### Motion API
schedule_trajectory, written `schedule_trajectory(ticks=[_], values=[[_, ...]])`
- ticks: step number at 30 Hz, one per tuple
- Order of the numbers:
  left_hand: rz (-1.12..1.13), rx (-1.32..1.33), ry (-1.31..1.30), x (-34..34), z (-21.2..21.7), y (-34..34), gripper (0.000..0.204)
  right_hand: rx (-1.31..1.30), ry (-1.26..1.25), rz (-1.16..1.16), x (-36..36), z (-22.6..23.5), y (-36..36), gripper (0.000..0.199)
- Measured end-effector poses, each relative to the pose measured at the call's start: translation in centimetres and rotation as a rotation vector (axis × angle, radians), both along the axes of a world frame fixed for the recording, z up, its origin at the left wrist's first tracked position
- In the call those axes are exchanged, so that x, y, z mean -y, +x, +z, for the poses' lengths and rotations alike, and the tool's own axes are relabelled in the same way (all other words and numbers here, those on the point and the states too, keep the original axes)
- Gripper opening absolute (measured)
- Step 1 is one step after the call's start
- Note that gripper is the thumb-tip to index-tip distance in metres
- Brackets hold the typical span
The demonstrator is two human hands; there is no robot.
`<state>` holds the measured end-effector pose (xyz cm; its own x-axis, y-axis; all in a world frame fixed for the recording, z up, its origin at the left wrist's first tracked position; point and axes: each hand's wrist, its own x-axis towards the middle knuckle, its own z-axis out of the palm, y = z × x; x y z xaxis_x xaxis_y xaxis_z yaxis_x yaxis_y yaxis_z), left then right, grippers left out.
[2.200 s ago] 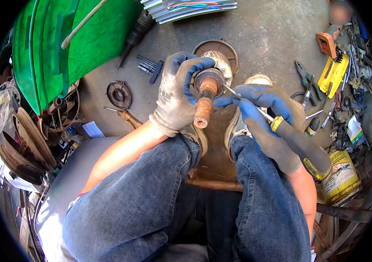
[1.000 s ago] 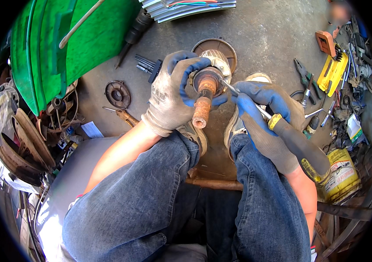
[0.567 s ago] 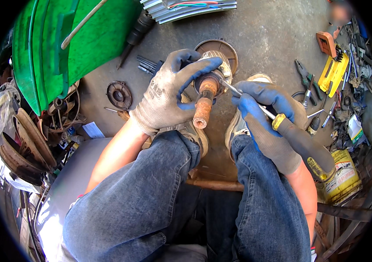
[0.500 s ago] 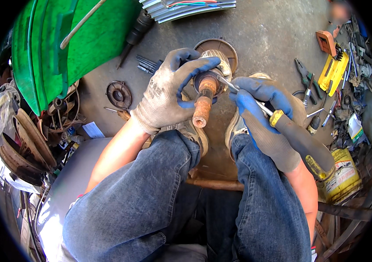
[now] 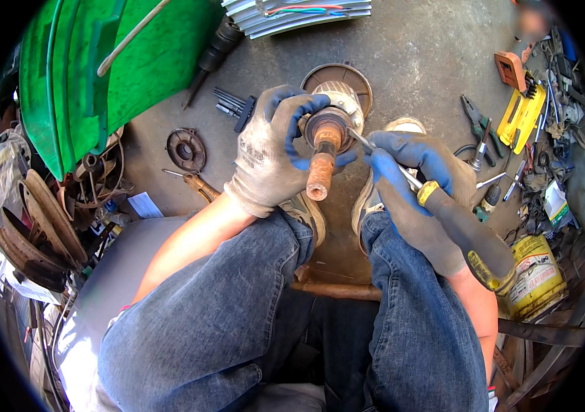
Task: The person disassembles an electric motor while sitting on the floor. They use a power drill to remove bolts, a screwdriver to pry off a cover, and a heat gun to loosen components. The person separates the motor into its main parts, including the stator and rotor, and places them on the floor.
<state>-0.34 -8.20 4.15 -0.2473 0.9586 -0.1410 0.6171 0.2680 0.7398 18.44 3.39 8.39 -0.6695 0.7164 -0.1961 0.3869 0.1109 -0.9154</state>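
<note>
A motor rotor with a rusty stepped shaft (image 5: 323, 168) stands between my feet, the shaft tilted up toward me. My left hand (image 5: 272, 141), in a beige glove with blue coating, wraps round its collar from the left. A screwdriver (image 5: 461, 226) with a black and yellow handle lies in my gloved right hand (image 5: 423, 178). Its tip touches or nearly touches the right side of the rotor's ring at the shaft's base; exact contact is too small to tell. Behind the rotor, a round rusty cover (image 5: 358, 79) rests on the floor.
A large green plastic piece (image 5: 148, 62) fills the upper left. Near it lie a flanged ring (image 5: 187, 150) and a hex key set (image 5: 234, 106). Pliers (image 5: 481, 127), a yellow holder (image 5: 522, 113) and a yellow can (image 5: 538, 278) are on the right. A finned housing (image 5: 299, 15) with wires lies at top.
My left fingers have shifted lower around the collar, uncovering more of the ring. The shaft has moved slightly right. The screwdriver has dipped slightly and moved a little left.
</note>
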Motion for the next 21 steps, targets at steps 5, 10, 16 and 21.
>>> schedule_trajectory(ticks=[5,10,16,21], values=[[0.015,0.052,-0.057,-0.5,0.9,-0.2,0.075,-0.052,-0.013,-0.010,0.1,-0.4,0.0,0.026],[-0.252,0.024,-0.084,-1.6,1.8,-1.9,0.080,-0.099,-0.158,-0.135,0.7,-0.7,-0.1,0.024],[-0.153,0.030,-0.113,-1.3,1.8,-1.4,0.076,-0.095,-0.036,-0.079,0.3,-1.0,-0.9,0.022],[-0.054,0.055,-0.077,-0.8,1.2,-0.6,0.077,-0.020,0.015,-0.045,-0.2,-0.1,-1.1,0.020]])
